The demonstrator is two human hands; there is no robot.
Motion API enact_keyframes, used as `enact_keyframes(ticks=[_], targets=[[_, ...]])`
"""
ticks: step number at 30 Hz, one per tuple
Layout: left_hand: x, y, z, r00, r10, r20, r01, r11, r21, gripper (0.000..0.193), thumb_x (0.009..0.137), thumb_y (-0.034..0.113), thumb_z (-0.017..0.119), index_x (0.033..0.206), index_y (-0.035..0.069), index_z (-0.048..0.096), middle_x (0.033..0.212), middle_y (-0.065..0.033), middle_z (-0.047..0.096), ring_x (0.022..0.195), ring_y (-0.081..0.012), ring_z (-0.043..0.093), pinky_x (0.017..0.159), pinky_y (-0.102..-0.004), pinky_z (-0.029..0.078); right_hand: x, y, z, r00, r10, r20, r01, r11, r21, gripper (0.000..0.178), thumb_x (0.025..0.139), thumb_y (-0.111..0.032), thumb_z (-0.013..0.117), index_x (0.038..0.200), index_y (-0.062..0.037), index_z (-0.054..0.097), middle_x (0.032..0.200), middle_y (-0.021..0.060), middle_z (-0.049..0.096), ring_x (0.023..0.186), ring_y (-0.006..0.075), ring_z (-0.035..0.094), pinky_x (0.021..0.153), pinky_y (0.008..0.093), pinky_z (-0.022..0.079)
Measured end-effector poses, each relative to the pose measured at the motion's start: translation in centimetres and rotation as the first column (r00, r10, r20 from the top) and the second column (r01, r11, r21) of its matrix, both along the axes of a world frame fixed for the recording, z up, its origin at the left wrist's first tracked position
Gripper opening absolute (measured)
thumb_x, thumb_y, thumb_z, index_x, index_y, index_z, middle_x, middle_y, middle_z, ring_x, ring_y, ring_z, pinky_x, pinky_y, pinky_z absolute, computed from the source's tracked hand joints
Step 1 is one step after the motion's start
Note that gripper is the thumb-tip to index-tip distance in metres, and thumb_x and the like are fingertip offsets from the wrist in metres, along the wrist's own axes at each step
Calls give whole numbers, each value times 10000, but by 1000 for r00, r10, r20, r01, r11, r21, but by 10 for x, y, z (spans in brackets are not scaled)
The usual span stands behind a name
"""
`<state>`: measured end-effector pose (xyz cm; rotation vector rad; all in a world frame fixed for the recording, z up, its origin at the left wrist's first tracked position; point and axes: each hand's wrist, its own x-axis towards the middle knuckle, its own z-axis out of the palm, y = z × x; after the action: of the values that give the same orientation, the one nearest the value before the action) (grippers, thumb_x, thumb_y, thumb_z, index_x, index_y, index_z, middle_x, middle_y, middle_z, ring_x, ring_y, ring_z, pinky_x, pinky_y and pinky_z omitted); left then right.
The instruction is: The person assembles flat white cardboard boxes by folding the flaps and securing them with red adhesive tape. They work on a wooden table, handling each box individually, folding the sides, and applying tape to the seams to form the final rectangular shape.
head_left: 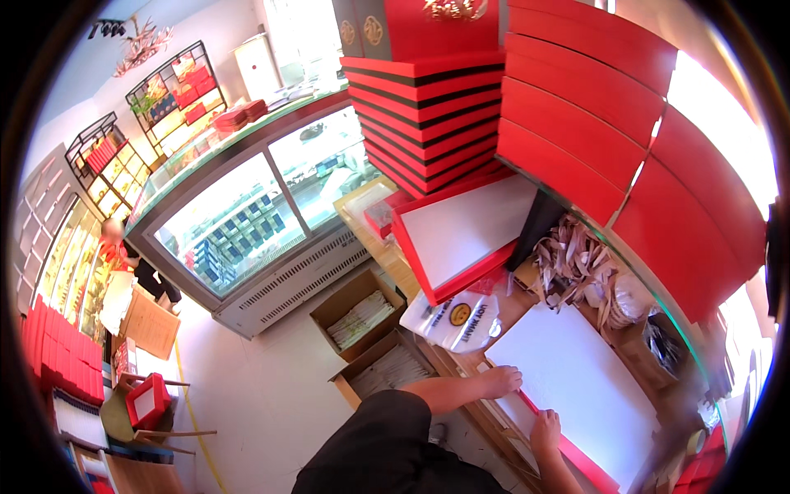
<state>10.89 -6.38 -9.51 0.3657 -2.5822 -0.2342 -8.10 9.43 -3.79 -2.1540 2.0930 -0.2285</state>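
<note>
A large flat box piece (580,379), white on its upper face with a red near edge, lies slantwise on the work table. My left hand (500,382) is closed at the near left part of its edge. Further down the same edge my right hand (545,430) is closed too, its fingers curled over the red border. The fingertips are partly hidden. Beyond it leans a red box tray (469,235) with a white inside. Between the two lies a clear plastic bag (455,321) with a yellow round print.
Tall red box stacks (424,123) rise behind the table, with more red boxes (568,107) on a glass shelf at right. Crinkled ribbons (580,267) lie beneath it. Open cartons (358,321) stand on the floor at left, before a glass display fridge (239,230). A person (123,255) stands far left.
</note>
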Motion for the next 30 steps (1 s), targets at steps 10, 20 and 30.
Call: enact_keyframes(ticks=[10, 20, 30], targets=[[-55, 44, 2, 995, -84, 48, 83, 996, 37, 47, 752, 149, 578, 746, 103, 569, 762, -66, 546, 786, -236, 569, 699, -361, 483, -37, 58, 6, 990, -121, 71, 130, 981, -146, 73, 823, -105, 589, 837, -34, 597, 899, 149, 580, 891, 320, 551, 734, 424, 478], [-83, 80, 45, 996, -19, 88, 12, 997, 75, 160, 834, 219, 616, 772, 88, 548, 739, -97, 531, 727, -280, 538, 659, -395, 444, -51, 73, -9, 955, -284, 80, 295, 911, -287, 28, 727, -84, 577, 748, -68, 587, 792, 97, 581, 818, 268, 577, 734, 363, 485], [-103, 88, 29, 996, -55, 72, 44, 988, 149, 137, 829, 219, 626, 744, 116, 595, 735, -92, 560, 738, -296, 567, 648, -434, 465, -125, 153, -16, 932, -361, 38, 354, 883, -308, 59, 753, -102, 599, 768, -62, 558, 783, 117, 546, 780, 306, 544, 696, 411, 465]])
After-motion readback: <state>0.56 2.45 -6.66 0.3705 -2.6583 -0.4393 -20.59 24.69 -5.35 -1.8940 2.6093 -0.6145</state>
